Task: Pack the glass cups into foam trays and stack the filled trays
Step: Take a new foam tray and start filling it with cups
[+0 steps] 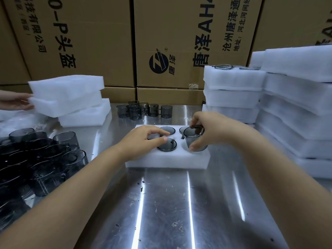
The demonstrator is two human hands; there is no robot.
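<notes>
Glass cup (195, 140), pinched in our right hand (212, 125), tilts into the foam tray (167, 161) near-right. Our left hand (143, 139) steadies it; grip unclear.

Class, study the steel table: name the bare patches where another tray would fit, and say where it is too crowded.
Free: the steel table in front of the foam tray, out to the near edge. A narrow strip lies between that tray and the back cups. Crowded: loose cups left, filled stacks right, empty trays back left.
</notes>
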